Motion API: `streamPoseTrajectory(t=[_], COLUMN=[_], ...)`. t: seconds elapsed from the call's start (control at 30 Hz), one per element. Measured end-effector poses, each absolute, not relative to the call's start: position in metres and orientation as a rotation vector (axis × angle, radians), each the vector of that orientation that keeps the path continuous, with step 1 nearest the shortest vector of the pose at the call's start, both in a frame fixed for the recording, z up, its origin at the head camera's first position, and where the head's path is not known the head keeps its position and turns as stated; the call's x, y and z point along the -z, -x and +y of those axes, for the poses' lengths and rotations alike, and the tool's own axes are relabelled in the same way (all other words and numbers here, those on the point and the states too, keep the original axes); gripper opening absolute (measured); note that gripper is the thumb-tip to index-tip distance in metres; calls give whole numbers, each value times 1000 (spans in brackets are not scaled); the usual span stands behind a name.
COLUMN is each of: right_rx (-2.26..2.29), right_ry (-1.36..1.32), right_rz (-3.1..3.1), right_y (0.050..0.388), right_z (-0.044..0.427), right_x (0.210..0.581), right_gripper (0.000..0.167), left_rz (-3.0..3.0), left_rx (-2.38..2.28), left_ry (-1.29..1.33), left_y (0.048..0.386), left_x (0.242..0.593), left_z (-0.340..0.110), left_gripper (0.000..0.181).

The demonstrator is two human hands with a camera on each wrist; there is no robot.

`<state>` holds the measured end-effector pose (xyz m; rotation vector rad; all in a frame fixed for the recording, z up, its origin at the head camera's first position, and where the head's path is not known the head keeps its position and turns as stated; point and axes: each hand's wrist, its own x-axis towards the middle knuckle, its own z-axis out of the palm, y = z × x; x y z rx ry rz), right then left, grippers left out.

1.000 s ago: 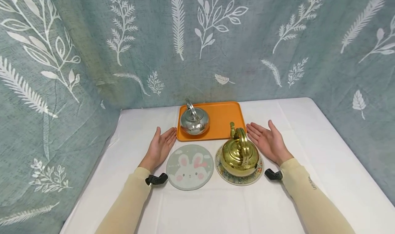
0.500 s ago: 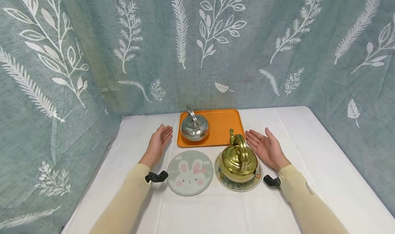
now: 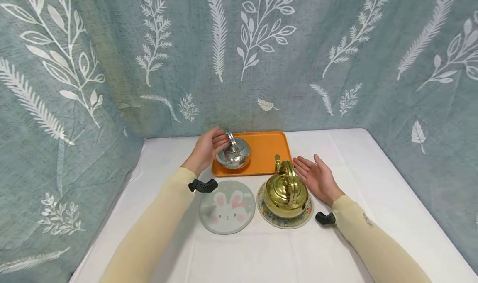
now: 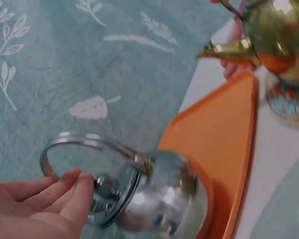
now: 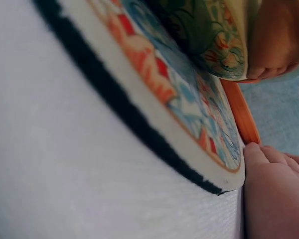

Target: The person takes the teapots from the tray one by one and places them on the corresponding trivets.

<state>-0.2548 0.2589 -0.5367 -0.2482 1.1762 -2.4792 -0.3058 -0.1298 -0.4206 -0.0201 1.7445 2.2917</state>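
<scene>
A silver kettle stands on the left part of the orange tray. My left hand is beside its arched handle, fingers extended. In the left wrist view the fingertips come close to the lid knob below the handle; I cannot tell whether they touch. A gold kettle sits on a round floral mat in front of the tray's right side. My right hand lies to the right of the gold kettle, palm turned inward, its fingers straight near the tray's corner, holding nothing.
A round grey mat with a rabbit print lies left of the floral mat. White cloth covers the table. A green leaf-patterned curtain stands behind and along both sides. A black wrist camera is strapped to each arm.
My left hand has gone from the tray's left edge up and right to the silver kettle's handle. The right hand stays about where it was. Both kettles keep their places.
</scene>
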Motion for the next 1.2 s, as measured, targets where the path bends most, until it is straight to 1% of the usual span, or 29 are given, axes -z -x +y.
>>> streamPoseTrajectory(t=[0.13,0.33,0.6,0.9,1.0,1.13,1.2], right_rx=[2484,2499,2499,2493,2499,2506,2507], right_ry=[225,201,198,194,188,182,181], right_rz=[1210,1224,1223,1238,1238,1236,1239], right_y=[255,257,253,249,250,255,258], right_z=[255,253,249,246,246,246,247], right_x=[535,533,526,522,523,527,529], right_gripper=[83,80,79,78,78,78,78], left_rz=[1646,1531,1550,1724,1720,1741,1760], left_rx=[-2331,-2360,-2347,-2292,-2291,-2275,-2263], left_ry=[58,-13,-6,-10,-7,-10,-9], left_y=[309,311,315,317,321,325,326], left_x=[417,412,411,412,412,412,412], left_z=[-120,-115,-111,-110,-110,-110,-110], left_gripper=[67,69,55,45,49,61,61])
